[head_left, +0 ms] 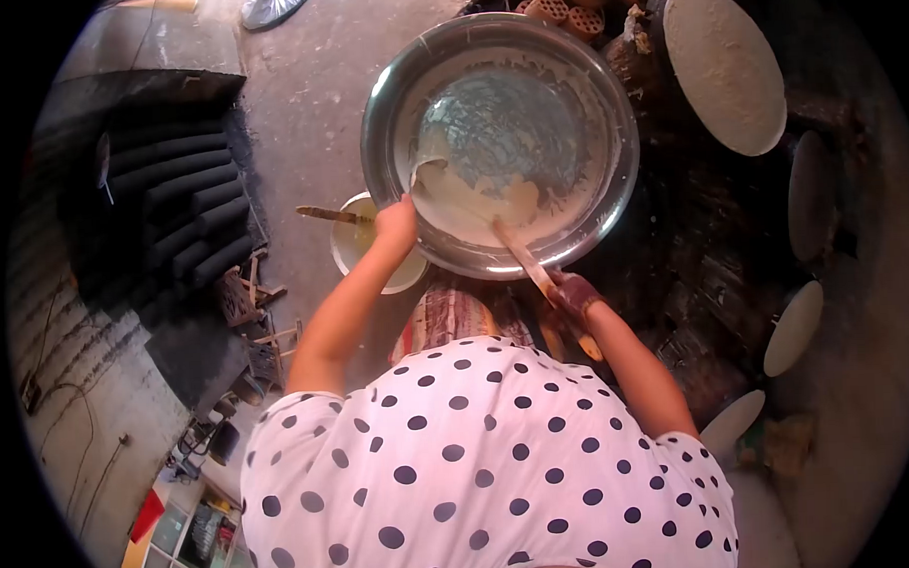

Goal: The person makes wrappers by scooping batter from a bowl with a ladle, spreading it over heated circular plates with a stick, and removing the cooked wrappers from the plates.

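- Head view: right hand (pixel 574 294) wraps wooden paddle (pixel 518 248), long axis slanting forward-left, tip inside basin (pixel 620 138).
- Left hand (pixel 396 224) at basin's near-left rim; grip unclear.
- Basin interior spreads ahead of both hands.

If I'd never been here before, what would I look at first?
Probably the big shiny metal basin at top centre, with pale, wet-looking stuff smeared inside and a wooden stick held in the right hand. Next might come the black-spotted white shirt below it, then the dark stack on the left.
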`<state>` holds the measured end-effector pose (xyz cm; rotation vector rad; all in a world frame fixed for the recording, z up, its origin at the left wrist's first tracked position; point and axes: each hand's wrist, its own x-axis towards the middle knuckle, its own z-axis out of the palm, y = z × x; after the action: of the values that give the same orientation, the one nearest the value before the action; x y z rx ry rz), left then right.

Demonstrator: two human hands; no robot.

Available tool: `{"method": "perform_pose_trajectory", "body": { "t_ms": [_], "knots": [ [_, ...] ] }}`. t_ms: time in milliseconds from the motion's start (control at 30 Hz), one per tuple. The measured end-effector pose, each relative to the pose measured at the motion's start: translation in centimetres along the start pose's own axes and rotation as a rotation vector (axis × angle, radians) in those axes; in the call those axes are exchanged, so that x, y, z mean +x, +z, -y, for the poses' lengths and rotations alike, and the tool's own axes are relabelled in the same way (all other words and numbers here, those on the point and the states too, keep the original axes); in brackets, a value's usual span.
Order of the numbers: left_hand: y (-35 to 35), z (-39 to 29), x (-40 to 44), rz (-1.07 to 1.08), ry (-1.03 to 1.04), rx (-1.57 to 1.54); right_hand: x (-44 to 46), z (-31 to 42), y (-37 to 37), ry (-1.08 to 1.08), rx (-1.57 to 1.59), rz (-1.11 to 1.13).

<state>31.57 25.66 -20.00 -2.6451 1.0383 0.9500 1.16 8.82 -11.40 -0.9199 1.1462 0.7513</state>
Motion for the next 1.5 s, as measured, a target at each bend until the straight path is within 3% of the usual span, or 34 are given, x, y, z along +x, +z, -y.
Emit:
{"method": "perform_pose_trajectory", "body": {
  "t_ms": [100,133,167,233,267,300,367,500,567,600,667,767,800,900,967,1033,1067,1100,1167,1267,1333,1367,1400,1433,1467,1500],
  "knots": [
    [2.9,-1.1,1.1,0.003,-0.060,-0.044,3.4,1.0,2.1,0.002,0.100,0.008],
    [5.1,-0.1,1.4,-0.057,0.014,-0.099,6.1,-0.2,2.1,0.002,0.100,0.018],
    [5.8,0.5,1.9,-0.058,0.009,-0.092,9.9,-2.3,2.2,-0.271,-0.175,-0.077],
    [6.2,0.6,2.3,0.396,0.032,-0.274,9.7,-2.6,2.6,-0.555,-0.448,-0.176],
    [6.5,0.5,1.8,0.484,-0.211,-0.699,8.9,-3.1,2.2,-0.547,-0.460,-0.147],
    [6.4,0.5,0.8,0.474,-0.200,-0.692,8.3,-3.9,1.7,-0.592,-0.544,-0.174],
    [5.0,0.4,-2.6,0.547,-0.159,-1.195,6.8,-5.4,0.7,-0.653,-0.624,-0.225],
    [-1.8,-0.5,-12.6,0.430,-0.050,-1.557,0.3,-6.9,0.3,-0.868,-0.528,-0.203],
    [-6.0,-0.6,-17.5,0.336,0.057,-1.541,-2.1,-7.1,0.1,-1.235,-0.536,-0.274],
    [-9.1,-1.3,-20.5,0.290,0.118,-1.523,-4.6,-6.2,0.2,-1.274,-0.546,-0.278],
    [-14.0,-2.4,-25.5,0.161,0.196,-1.482,-11.6,-4.2,0.4,-1.039,-0.351,-0.141],
    [-20.7,-3.8,-32.2,-0.068,0.314,-1.440,-18.5,-1.6,0.1,-1.106,-0.155,0.038],
    [-22.6,-4.2,-33.9,-0.147,0.366,-1.389,-22.0,-0.4,1.0,-1.294,-0.223,-0.090],
    [-26.6,-4.8,-36.4,-0.379,0.449,-1.355,-28.5,1.7,1.7,-1.472,-0.302,-0.241],
    [-27.1,-4.2,-35.8,-0.391,0.555,-1.358,-30.6,1.8,1.4,-1.448,-0.240,-0.200],
    [-26.6,-4.0,-33.4,-0.411,0.457,-1.359,-31.3,1.6,1.1,-1.445,-0.180,-0.232],
    [-26.1,-4.2,-32.1,-0.346,0.439,-1.350,-28.7,1.4,-0.1,-1.429,-0.056,-0.102],
    [-24.9,-4.1,-29.3,-0.279,0.421,-1.394,-26.7,1.5,-1.0,-1.433,-0.047,-0.118],
    [-22.2,-4.8,-24.1,0.066,0.373,-1.657,-23.4,1.0,-2.2,-1.016,0.181,0.165],
    [-18.9,-7.8,-19.2,0.535,0.267,-1.980,-19.8,-0.2,-2.5,-0.828,0.221,-0.062],
    [-16.3,-9.0,-18.8,0.699,0.274,-2.144,-19.2,-2.6,-3.5,-0.844,0.246,-0.172],
    [-16.0,-10.3,-20.4,0.653,0.319,-2.141,-18.8,-3.7,-4.4,-0.879,0.244,-0.276],
    [-15.3,-11.4,-20.6,0.611,0.346,-2.092,-15.0,-5.5,-5.5,-1.242,0.112,-0.511],
    [-14.4,-13.0,-20.0,0.578,0.367,-2.041,-15.6,-5.5,-5.7,-1.228,0.139,-0.543],
    [-14.0,-14.5,-18.2,0.631,0.265,-1.993,-16.3,-6.0,-5.4,-1.280,-0.269,-0.928],
    [-13.5,-15.4,-14.9,0.874,0.119,-2.144,-17.2,-6.8,-5.4,-1.249,-0.717,-1.285]
  ]
}}
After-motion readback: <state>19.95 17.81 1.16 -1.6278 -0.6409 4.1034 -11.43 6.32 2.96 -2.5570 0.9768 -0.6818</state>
